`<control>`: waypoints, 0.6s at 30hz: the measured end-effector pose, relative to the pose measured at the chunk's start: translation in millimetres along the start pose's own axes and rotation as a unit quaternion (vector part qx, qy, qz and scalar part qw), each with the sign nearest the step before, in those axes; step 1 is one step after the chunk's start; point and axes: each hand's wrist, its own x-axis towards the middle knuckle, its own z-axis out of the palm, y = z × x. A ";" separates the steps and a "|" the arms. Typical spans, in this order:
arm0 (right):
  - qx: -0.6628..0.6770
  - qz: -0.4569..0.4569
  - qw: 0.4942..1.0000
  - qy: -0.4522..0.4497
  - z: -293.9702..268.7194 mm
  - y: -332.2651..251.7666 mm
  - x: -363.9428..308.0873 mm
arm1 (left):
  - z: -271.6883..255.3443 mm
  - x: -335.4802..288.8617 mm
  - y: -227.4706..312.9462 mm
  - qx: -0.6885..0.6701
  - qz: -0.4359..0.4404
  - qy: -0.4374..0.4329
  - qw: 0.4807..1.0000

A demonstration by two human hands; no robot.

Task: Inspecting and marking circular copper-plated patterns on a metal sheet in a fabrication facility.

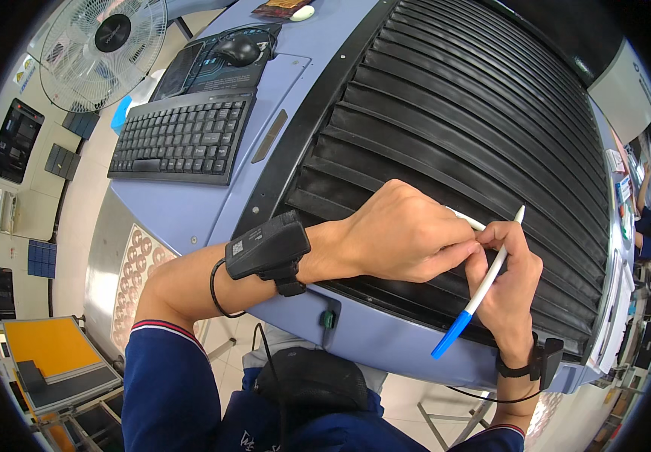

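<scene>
My left hand (408,235) and my right hand (516,282) meet fingertip to fingertip above the black ribbed cover (416,135). Between the thumb and fingers of my right hand runs a white pen (495,273), slanted, its blue end pointing down toward me and its tapered white end up. My left hand is closed, back of the hand up. From behind it a slim white rod (467,218) sticks out toward the right fingers; most of it is hidden, so its kind cannot be made out.
A black keyboard (182,137) and a mouse (239,50) lie on the blue-grey machine top at left. Farther left stands a fan (107,45). Wrist-strapped black devices (269,245) trail cables. A sheet with round pieces (135,275) is beside my left elbow. Another person's arm shows far right.
</scene>
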 end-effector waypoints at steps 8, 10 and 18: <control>0.002 0.028 1.000 0.000 -2.3 -1.6 0.3 | 1.5 -1.0 -2.9 -0.028 -0.041 -0.010 0.999; 0.004 0.002 1.000 0.014 2.2 3.5 -0.4 | 2.7 -2.0 -3.4 -0.032 -0.049 -0.014 0.998; 0.002 -0.007 1.000 0.003 0.0 0.9 -2.3 | 2.7 -2.7 1.4 -0.035 -0.055 -0.010 0.998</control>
